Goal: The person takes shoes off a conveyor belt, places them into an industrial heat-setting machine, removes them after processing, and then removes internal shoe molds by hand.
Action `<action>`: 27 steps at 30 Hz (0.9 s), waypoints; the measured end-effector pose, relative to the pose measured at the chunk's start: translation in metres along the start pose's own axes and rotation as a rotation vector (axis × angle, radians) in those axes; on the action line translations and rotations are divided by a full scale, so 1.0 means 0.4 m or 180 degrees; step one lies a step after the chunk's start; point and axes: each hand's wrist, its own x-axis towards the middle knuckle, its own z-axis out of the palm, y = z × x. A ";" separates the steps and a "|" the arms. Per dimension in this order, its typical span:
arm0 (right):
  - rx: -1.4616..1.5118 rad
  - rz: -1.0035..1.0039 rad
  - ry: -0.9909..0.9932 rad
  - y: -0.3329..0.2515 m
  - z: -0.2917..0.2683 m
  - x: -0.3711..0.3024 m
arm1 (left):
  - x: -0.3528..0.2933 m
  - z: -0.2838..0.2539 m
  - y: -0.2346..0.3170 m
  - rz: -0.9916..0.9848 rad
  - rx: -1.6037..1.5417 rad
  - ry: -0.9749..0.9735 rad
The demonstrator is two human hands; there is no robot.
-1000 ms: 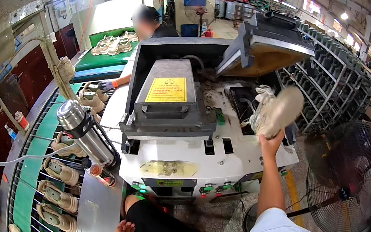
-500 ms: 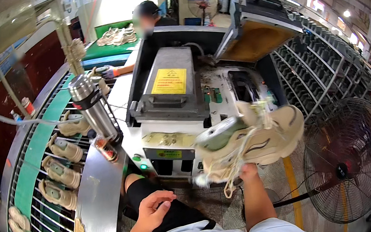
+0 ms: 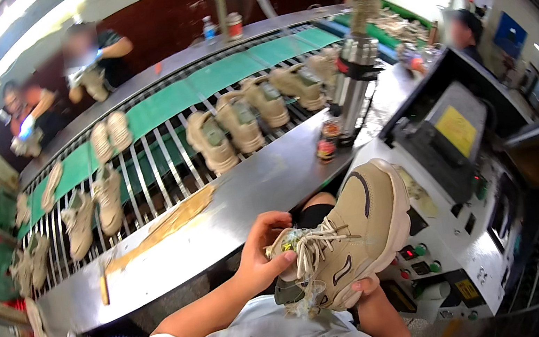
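A beige sneaker (image 3: 355, 218) with a chunky pale sole is held in front of my chest, its toe pointing up and to the right. My left hand (image 3: 263, 253) has closed on the tongue end, thumb beside the cream laces (image 3: 312, 250). Supporting the shoe from below and the right is my right hand (image 3: 367, 286), gripping its lower side with most fingers hidden behind it. Wispy clear threads or film cling around the collar; what exactly they are, I cannot tell.
Beyond a metal ledge (image 3: 266, 190), a roller conveyor with a green belt (image 3: 167, 100) carries several beige shoes. A steel flask (image 3: 355, 77) and a small jar (image 3: 329, 134) stand on the ledge. To the right is a machine with buttons (image 3: 423, 250). Other people work across the conveyor.
My view has swung left toward the conveyor. The sneaker came from the right to my chest, still in my right hand. My left hand, empty before, now grips its tongue end.
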 end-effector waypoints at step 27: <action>0.0707 0.0706 0.0155 0.072 0.032 0.078 | 0.007 -0.023 -0.004 -0.1431 -0.1377 0.0229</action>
